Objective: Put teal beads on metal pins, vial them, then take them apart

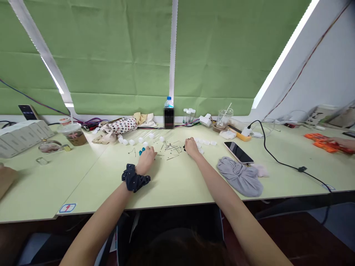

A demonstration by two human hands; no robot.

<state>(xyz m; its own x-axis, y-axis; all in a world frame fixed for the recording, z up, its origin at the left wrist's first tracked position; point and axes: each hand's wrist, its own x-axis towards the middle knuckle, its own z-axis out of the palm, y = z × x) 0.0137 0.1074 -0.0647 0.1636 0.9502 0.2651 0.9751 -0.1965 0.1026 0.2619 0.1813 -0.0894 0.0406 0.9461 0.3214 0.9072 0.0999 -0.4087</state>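
Note:
My left hand [148,157], with a dark scrunchie [135,178] at its wrist, is low over the table with its fingers curled in; what they hold, if anything, is hidden. Teal beads [142,150] sit right beside its knuckles. Between my two hands lies a loose scatter of thin metal pins and hex keys [171,147]. My right hand [191,146] is closed at the right edge of that scatter. A small dark piece shows by its fingertips, too small to name. White caps [206,142] lie just beyond my right hand, and more white caps [132,142] are behind my left.
A phone [238,152] and a grey cloth [240,176] lie right of my right arm. Clear tubes [189,116], a bottle [168,102] and a patterned cloth [122,126] line the back. A drink cup [73,133] stands left. Other people's hands show at both sides.

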